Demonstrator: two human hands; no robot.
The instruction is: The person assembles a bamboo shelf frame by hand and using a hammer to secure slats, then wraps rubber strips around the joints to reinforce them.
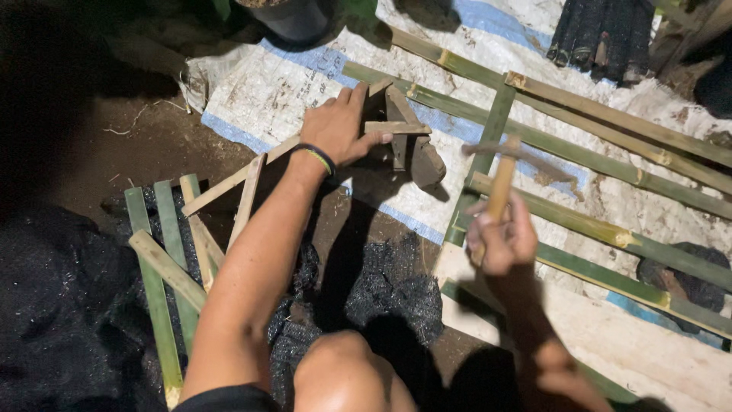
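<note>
My left hand [336, 127] grips a joint of thin bamboo slats [396, 128] that rests on a dark wooden block [424, 159]. A black wristband sits on that wrist. My right hand [501, 241] is closed around the wooden handle of a hammer [503, 177], raised and blurred, to the right of the block. The hammer head hangs above a green bamboo strip. A long slat [240, 181] runs from the left hand down to the lower left.
A frame of green bamboo strips [610, 122] lies on a white woven sack [267, 91] to the right. More slats [164, 259] lie crossed at lower left over black netting [389, 290]. A dark pot [293, 17] stands at the top. My knee is at the bottom.
</note>
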